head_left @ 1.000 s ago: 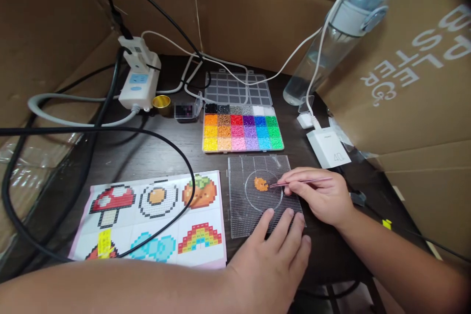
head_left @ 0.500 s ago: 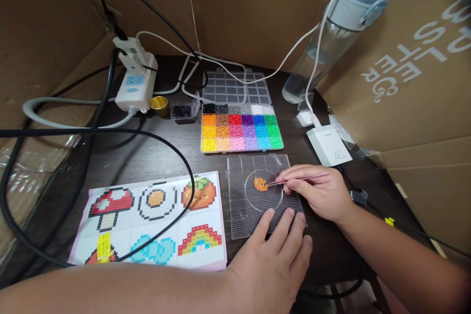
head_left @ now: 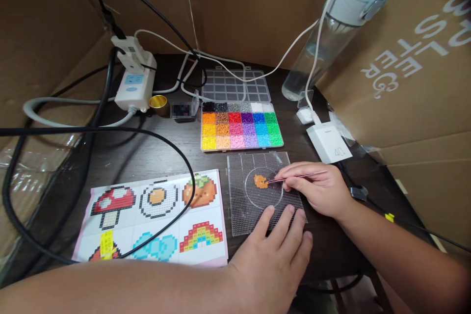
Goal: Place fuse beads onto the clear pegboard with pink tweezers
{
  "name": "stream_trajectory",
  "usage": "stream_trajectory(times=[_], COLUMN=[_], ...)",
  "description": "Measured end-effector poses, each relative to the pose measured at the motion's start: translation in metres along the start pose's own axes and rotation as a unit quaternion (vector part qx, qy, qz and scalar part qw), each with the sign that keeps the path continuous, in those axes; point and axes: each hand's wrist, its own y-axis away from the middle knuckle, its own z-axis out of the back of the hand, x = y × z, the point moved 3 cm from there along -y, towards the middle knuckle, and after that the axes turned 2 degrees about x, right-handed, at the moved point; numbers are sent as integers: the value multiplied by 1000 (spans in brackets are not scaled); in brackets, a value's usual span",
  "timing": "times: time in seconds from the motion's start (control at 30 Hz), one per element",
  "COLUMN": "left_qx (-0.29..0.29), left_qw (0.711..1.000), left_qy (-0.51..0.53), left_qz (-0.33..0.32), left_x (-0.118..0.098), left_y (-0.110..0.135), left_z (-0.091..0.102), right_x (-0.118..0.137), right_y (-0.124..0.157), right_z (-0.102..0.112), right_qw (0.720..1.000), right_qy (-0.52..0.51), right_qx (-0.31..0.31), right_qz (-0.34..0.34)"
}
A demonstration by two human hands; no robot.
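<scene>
My right hand point(head_left: 316, 187) pinches a pair of thin pinkish tweezers point(head_left: 303, 175), their tips at the right edge of a small patch of orange fuse beads point(head_left: 261, 181). Whether a bead sits between the tips is too small to tell. The beads stand on a clear square pegboard point(head_left: 239, 216) with a circle outlined on it. My left hand point(head_left: 274, 250) lies with fingers spread, fingertips on the near edge of the board. Beyond the board is a bead box point(head_left: 242, 127) sorted by colour, its clear lid point(head_left: 235, 87) folded back.
A pattern sheet point(head_left: 158, 223) lies left of the board, crossed by a black cable point(head_left: 176, 147). A power strip point(head_left: 134, 83), a gold cup point(head_left: 159, 104), a tilted water bottle point(head_left: 324, 44) and a white charger point(head_left: 328, 142) stand around. Cardboard walls point(head_left: 257, 10) enclose the table.
The tweezer tips stay at the orange patch with barely any shift. My left hand keeps its place on the board; the whole view has moved slightly.
</scene>
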Motion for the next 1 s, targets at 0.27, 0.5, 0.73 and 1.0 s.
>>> stream_trajectory(times=[0.27,0.5,0.73,1.0], left_qx=[27,0,-24,-80], left_qw=[999,1000,997,993], left_qy=[35,-2,-48,-66], left_qz=[9,2,48,57], left_x=[0,3,32,105], left_y=[-1,-3,-10,-8], left_z=[9,54,113,111], right_x=[3,-2,-10,-3], right_y=[-2,-1,-1,-1], right_z=[-2,-5,-2,-6], right_qw=[1000,999,997,998], right_qy=[-8,-50,-81,-67], right_qx=[-1,2,10,3], right_qz=[-8,0,7,-3])
